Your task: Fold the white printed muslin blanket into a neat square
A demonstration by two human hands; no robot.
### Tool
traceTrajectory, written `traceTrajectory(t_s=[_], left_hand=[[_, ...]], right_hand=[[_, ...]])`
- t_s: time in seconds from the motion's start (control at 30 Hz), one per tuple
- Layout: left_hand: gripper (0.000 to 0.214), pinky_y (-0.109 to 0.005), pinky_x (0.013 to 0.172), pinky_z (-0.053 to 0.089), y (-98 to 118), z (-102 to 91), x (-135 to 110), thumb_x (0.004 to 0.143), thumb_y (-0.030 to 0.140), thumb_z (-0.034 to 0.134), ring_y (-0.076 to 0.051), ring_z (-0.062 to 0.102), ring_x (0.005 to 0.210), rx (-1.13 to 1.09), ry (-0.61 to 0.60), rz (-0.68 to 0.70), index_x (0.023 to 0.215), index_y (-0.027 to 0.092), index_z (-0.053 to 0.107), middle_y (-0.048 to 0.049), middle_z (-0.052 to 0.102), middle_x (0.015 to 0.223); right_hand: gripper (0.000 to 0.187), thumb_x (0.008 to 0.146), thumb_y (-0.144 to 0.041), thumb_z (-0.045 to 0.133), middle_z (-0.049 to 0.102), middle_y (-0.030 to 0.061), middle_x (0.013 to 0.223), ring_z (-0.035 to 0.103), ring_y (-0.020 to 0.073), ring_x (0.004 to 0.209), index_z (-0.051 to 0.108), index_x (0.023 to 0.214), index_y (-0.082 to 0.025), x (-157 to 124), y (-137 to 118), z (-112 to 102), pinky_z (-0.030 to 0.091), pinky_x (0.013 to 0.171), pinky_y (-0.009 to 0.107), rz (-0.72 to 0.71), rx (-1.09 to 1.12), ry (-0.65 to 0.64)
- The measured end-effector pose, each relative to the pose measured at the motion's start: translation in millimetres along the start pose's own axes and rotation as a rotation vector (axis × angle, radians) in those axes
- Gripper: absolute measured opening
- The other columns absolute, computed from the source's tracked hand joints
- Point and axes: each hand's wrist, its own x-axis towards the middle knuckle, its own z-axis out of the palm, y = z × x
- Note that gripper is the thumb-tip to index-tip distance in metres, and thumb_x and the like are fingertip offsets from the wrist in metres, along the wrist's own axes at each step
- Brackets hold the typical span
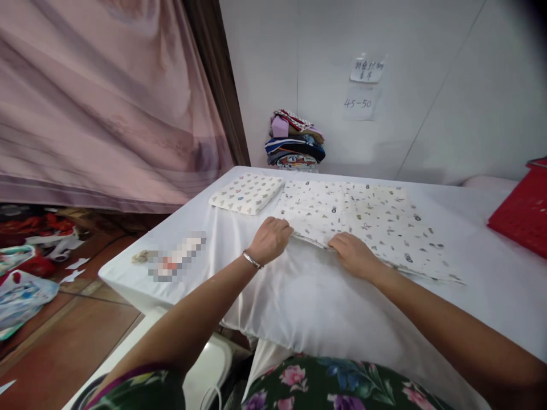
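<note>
A cream cloth with small printed figures (376, 222) lies spread on the white-covered table (307, 296). My left hand (270, 239) is closed, its fingers curled on the cloth's near left corner. A thin bracelet sits on that wrist. My right hand (351, 254) lies on the cloth's near edge with its fingers closed on the fabric. A smaller folded patterned cloth (248, 193) rests to the left of the spread one, apart from both hands.
A stack of folded coloured clothes (294, 139) stands against the back wall. A red basket (523, 210) sits at the table's right edge. Paper notes (365, 85) hang on the wall. A pink curtain (106, 102) hangs at left; bags litter the floor (25, 285).
</note>
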Motion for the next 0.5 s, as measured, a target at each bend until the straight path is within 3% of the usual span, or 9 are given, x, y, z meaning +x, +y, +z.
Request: traceTrajectory(t_s=[0.13, 0.23, 0.37, 0.5], left_hand=[[0.025, -0.033, 0.070, 0.035, -0.3, 1.0, -3.3, 0.080, 0.003, 0.037, -0.015, 0.047, 0.065, -0.025, -0.040, 0.043, 0.071, 0.016, 0.056, -0.0049, 0.053, 0.070], [0.026, -0.034, 0.073, 0.036, -0.3, 7.9, -9.6, 0.078, 0.001, 0.035, -0.016, 0.048, 0.069, -0.044, -0.015, -0.021, 0.079, 0.016, 0.057, -0.0057, 0.054, 0.076], [0.028, -0.032, 0.069, 0.039, 4.6, 20.8, -19.5, 0.074, -0.002, 0.035, -0.015, 0.049, 0.067, -0.094, -0.096, 0.003, 0.080, 0.016, 0.056, -0.0053, 0.054, 0.076], [0.031, -0.029, 0.066, 0.042, 9.6, 26.6, -25.5, 0.072, -0.002, 0.035, -0.016, 0.051, 0.074, -0.155, -0.132, -0.073, 0.087, 0.016, 0.056, -0.0068, 0.056, 0.087]], right_hand=[[0.033, 0.072, 0.003, 0.039, 0.057, 0.0073, 0.089, 0.049, 0.0174, 0.085, 0.057, 0.091, -0.015, -2.8, -0.1, 0.2, 0.036, 0.068, 0.026, -0.004, 0.085, -0.057], [0.036, 0.073, 0.003, 0.038, 0.056, 0.0072, 0.094, 0.049, 0.0168, 0.088, 0.056, 0.096, -0.016, -5.8, 1.2, 2.2, 0.037, 0.069, 0.025, 0.025, 0.152, -0.021], [0.041, 0.066, 0.007, 0.038, 0.056, 0.0060, 0.091, 0.048, 0.0160, 0.088, 0.057, 0.094, -0.017, -9.6, -1.5, 11.7, 0.037, 0.069, 0.024, -0.033, 0.217, -0.096], [0.039, 0.067, 0.006, 0.036, 0.055, 0.0063, 0.088, 0.047, 0.0163, 0.084, 0.058, 0.091, -0.016, -12.5, -8.7, 17.2, 0.038, 0.069, 0.026, 0.003, 0.195, -0.063]])
